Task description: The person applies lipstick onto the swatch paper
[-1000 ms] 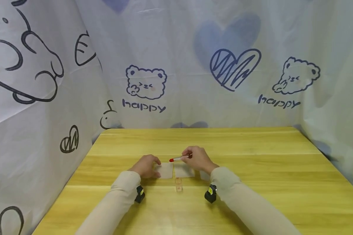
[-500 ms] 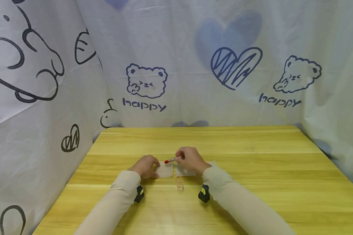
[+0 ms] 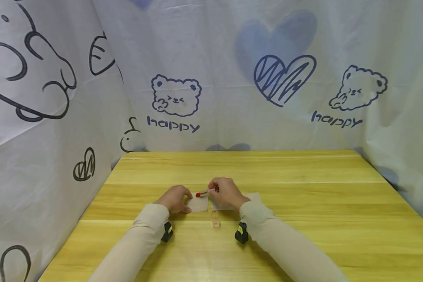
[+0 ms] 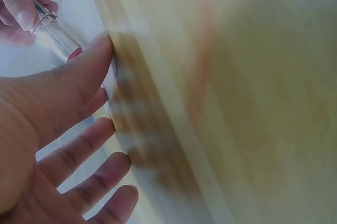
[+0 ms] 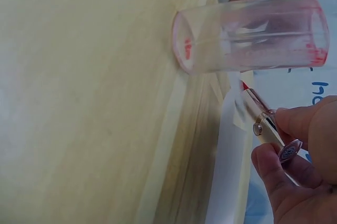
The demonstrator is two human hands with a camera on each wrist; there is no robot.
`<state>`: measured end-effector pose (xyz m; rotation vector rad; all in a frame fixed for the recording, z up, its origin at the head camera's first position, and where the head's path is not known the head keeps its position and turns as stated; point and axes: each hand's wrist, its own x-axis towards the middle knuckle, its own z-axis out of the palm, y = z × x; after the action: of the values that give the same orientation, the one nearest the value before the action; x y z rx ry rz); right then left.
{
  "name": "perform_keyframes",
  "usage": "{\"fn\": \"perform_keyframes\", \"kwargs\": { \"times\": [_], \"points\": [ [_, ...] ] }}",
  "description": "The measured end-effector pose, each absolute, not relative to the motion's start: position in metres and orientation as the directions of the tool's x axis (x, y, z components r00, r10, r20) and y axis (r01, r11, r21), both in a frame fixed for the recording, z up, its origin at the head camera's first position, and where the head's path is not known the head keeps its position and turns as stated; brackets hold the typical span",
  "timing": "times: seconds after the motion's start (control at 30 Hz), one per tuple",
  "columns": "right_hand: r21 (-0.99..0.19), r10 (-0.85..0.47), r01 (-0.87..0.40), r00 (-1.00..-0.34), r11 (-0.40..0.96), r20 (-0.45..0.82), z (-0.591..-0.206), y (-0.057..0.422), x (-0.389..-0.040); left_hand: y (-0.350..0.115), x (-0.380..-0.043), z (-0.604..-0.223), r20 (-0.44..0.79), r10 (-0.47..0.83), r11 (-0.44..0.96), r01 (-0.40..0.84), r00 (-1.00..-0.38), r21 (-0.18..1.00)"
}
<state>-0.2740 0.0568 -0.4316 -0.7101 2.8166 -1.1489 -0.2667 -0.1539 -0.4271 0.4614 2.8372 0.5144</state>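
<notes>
Where the silvery tube ends, red lipstick shows

The right hand sits farther left and a little nearer the person than a second ago, bringing the red tip of the lipstick from just past the far edge of the left white sheet to over it, closer to the left hand. The rightmost sheet now shows its far edge beyond the right cuff.

red-tipped lipstick, yellow streaked tabletop
</notes>
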Motion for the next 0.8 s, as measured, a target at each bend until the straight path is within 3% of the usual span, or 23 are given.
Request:
{"fn": "perform_keyframes", "kwargs": {
  "times": [0.8],
  "points": [
    [-0.588,-0.458,-0.482,-0.865,0.65,0.203,-0.4343,0.054,-0.2746,-0.1545,-0.2642,-0.4259,-0.125,0.355,0.884,0.289,-0.927,0.368]
  ]
}}
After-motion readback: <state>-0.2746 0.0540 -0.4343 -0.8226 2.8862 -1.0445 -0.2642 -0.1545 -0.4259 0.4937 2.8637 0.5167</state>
